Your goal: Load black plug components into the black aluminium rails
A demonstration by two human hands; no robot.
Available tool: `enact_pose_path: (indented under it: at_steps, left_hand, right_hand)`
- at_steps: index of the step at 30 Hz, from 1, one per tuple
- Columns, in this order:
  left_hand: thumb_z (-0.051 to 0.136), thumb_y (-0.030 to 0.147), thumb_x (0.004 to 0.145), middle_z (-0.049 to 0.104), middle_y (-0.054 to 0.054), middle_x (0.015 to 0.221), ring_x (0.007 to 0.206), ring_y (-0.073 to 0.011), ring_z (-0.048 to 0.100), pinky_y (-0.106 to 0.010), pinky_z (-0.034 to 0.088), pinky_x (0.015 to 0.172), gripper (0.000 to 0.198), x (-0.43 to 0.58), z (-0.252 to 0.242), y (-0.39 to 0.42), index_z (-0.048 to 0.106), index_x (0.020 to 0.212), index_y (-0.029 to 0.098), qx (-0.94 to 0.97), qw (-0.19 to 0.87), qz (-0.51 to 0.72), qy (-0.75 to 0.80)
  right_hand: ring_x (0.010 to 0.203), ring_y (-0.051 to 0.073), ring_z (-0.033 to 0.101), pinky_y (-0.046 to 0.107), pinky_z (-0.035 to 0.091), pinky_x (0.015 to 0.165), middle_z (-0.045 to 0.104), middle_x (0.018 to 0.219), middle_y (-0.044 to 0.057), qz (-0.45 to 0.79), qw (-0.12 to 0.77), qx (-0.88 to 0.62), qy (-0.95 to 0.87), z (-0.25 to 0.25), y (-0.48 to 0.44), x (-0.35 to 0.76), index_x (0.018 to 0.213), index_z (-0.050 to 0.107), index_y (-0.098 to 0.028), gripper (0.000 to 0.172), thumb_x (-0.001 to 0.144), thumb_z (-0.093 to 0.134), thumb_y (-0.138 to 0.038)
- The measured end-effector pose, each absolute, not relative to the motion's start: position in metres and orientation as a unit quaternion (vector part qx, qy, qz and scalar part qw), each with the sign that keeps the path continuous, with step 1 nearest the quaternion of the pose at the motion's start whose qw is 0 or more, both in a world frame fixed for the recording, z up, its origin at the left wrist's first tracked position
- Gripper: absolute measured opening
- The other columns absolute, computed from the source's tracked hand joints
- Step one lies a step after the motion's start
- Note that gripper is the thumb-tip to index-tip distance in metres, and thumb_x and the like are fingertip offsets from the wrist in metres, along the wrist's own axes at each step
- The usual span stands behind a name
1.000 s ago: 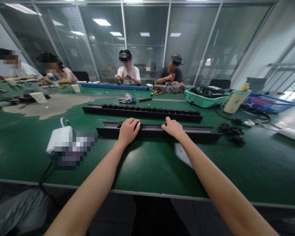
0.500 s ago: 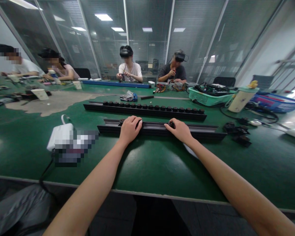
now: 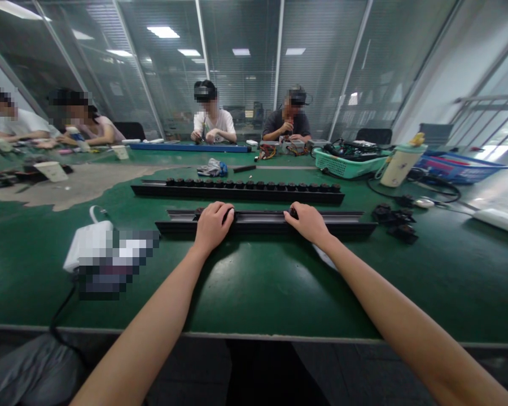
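Judge near rail (image 3: 263,228) stiff; grip 9 and 3 o'clock ends. Note right hand (image 3: 310,221) pinching block (image 3: 293,213); cannot tell grip of left hand (image 3: 212,225).

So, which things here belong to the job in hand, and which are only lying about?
Seemingly in use: near black rail; black piece at the right hand; loose black pieces; probably far black rail.

Seemingly lying about: white box; green basket; cream tumbler; cloth.

Green basket (image 3: 341,166) beside a cream bottle (image 3: 400,168)
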State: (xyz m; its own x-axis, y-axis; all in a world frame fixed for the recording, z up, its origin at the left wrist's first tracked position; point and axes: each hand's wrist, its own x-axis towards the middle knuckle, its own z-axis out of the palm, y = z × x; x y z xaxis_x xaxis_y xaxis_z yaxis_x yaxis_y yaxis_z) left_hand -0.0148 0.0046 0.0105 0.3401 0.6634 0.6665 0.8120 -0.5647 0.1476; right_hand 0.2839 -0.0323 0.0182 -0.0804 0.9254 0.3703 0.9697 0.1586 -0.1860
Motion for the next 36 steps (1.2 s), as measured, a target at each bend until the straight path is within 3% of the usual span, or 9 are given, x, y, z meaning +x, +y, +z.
enact_pose_path:
  at_steps: [22,29,36]
  left_hand:
    - [0.037,0.039,0.104,0.069,-0.01,0.11,0.108,-0.0268,0.062,-0.042,0.048,0.1,0.038,-0.014,0.011,0.005,0.07,0.113,0.022,-0.812,0.11,-0.35,-0.454]
    - [0.038,0.04,0.104,0.069,-0.01,0.11,0.108,-0.0265,0.062,-0.042,0.048,0.101,0.038,-0.014,0.01,0.005,0.07,0.113,0.022,-0.811,0.102,-0.357,-0.453]
    - [0.037,0.04,0.104,0.069,-0.01,0.11,0.108,-0.0265,0.062,-0.041,0.048,0.101,0.039,-0.014,0.01,0.005,0.07,0.113,0.021,-0.811,0.105,-0.356,-0.453]
  right_hand:
    - [0.087,0.025,0.068,0.029,0.039,0.07,0.075,0.095,0.01,-0.078,0.184,-0.717,-0.668,0.026,-0.036,0.292,0.1,0.066,-0.019,0.027,0.096,0.05,-0.04]
    - [0.092,0.026,0.069,0.03,0.041,0.071,0.075,0.096,0.01,-0.058,0.158,-0.728,-0.664,0.03,-0.037,0.294,0.105,0.065,-0.021,0.033,0.099,0.048,-0.048]
    - [0.091,0.028,0.071,0.032,0.043,0.074,0.076,0.097,0.013,-0.086,0.13,-0.738,-0.657,0.031,-0.037,0.297,0.109,0.064,-0.018,0.03,0.1,0.044,-0.039]
